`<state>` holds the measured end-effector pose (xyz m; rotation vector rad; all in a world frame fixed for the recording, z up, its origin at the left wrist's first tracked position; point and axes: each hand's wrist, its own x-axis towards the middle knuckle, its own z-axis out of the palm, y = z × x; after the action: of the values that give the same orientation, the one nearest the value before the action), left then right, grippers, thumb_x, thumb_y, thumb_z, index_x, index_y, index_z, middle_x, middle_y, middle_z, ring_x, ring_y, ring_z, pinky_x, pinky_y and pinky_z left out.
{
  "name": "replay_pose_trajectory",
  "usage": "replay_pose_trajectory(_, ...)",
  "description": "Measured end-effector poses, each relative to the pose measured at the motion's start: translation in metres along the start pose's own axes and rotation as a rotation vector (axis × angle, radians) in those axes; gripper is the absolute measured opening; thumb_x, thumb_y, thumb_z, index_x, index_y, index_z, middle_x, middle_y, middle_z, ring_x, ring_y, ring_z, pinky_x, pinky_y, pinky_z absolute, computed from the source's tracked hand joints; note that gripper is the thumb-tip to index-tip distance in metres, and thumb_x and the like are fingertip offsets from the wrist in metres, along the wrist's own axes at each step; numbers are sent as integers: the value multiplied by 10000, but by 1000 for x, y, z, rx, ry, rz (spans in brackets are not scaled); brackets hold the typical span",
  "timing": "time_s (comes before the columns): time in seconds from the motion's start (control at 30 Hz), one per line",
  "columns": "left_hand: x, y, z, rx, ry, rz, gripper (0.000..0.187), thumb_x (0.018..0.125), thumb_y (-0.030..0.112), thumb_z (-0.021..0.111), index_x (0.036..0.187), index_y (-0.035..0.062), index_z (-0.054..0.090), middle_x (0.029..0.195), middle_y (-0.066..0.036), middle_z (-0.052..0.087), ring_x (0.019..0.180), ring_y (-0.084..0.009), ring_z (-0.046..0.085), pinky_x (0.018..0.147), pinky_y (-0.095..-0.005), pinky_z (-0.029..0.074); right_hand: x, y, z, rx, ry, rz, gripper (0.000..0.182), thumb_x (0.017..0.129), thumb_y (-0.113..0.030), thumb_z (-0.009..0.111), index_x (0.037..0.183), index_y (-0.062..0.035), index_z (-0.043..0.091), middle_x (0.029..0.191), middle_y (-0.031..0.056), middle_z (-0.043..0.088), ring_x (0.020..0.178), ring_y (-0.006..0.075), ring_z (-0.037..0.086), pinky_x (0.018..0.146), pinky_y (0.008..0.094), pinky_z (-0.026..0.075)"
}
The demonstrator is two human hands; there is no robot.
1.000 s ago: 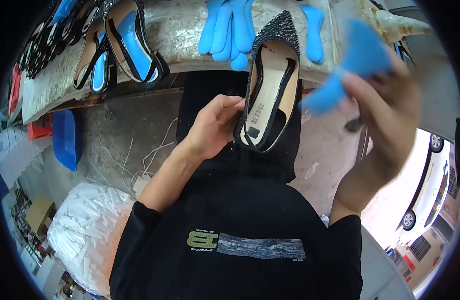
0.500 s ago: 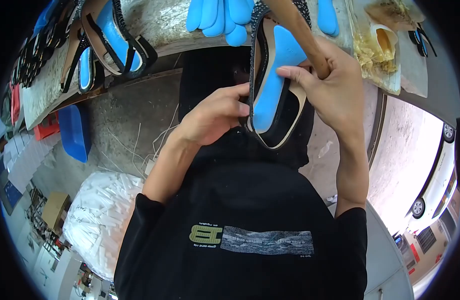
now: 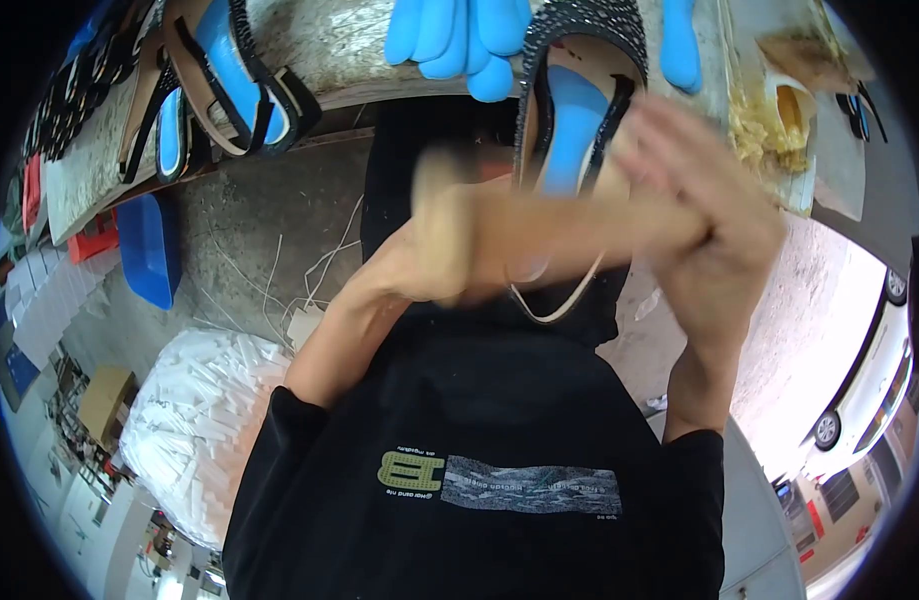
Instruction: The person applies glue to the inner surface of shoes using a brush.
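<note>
A black studded pointed shoe (image 3: 589,22) is held upright in front of my chest, toe towards the workbench. A blue insole (image 3: 571,125) lies inside it. My left hand (image 3: 394,272) grips the shoe's left side near the heel and is partly hidden. My right hand (image 3: 714,235) is blurred by motion and closed on a wooden stick (image 3: 539,228) that sweeps sideways across the heel end of the shoe.
The stained workbench (image 3: 349,55) carries a pile of blue insoles (image 3: 459,38), one single insole (image 3: 679,45), several black slingback shoes (image 3: 224,80) with blue insoles, and a glue-stained container (image 3: 774,110). Below stand a blue bin (image 3: 149,250) and a white sack (image 3: 194,430).
The blue insole went from my right hand into the shoe. My right hand has left the insole and now swings the wooden stick across the shoe's heel end.
</note>
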<state>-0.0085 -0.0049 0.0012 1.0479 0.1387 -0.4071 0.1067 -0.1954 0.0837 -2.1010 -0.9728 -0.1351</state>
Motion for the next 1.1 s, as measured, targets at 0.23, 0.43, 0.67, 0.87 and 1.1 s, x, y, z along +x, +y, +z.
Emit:
replay_pose_trajectory(0.23, -4, 16, 11, 117, 109, -131, 573, 700, -107, 746, 1244, -25, 586, 1064, -90, 681, 973, -188, 637, 867, -269, 503, -5, -13, 17, -186, -320, 207, 327, 827, 10, 689, 1152, 43, 687, 1265, 88, 684, 995, 228, 705, 818, 282, 529)
replay_pose_trajectory(0.43, -2, 9, 8, 47, 59, -82, 522, 712, -73, 747, 1211, -20, 602, 1036, -62, 661, 917, -156, 591, 845, -254, 474, -4, -16, 21, -223, -307, 245, 339, 830, 9, 677, 1168, 36, 681, 1268, 90, 681, 959, 251, 705, 824, 293, 526)
replay_pose_trajectory(0.67, -3, 19, 9, -98, -51, -128, 469, 769, -45, 701, 1226, -13, 603, 1058, -89, 654, 931, -157, 588, 847, -252, 457, 1, 2, -56, 365, 347, 261, 363, 1001, -262, 497, 1024, 41, 695, 1003, 139, 738, 802, 189, 669, 667, 273, 508)
replay_pose_trajectory(0.87, 5, 18, 11, -456, 39, -166, 759, 971, 523, 433, 1416, -92, 392, 1245, -295, 580, 966, -391, 660, 797, -524, 577, -12, 42, -141, 45, 651, 589, 337, 1030, -261, 531, 982, 20, 712, 728, 107, 700, 577, 127, 591, 486, 166, 432)
replay_pose_trajectory(1.1, 17, 12, 19, -432, 4, 18, 965, 945, 756, 222, 1449, -57, 355, 1202, -260, 608, 949, -363, 677, 740, -482, 588, -10, 48, -161, 60, 484, 509, 190, 966, -133, 598, 963, 7, 728, 695, 96, 694, 528, 136, 581, 508, 171, 455)
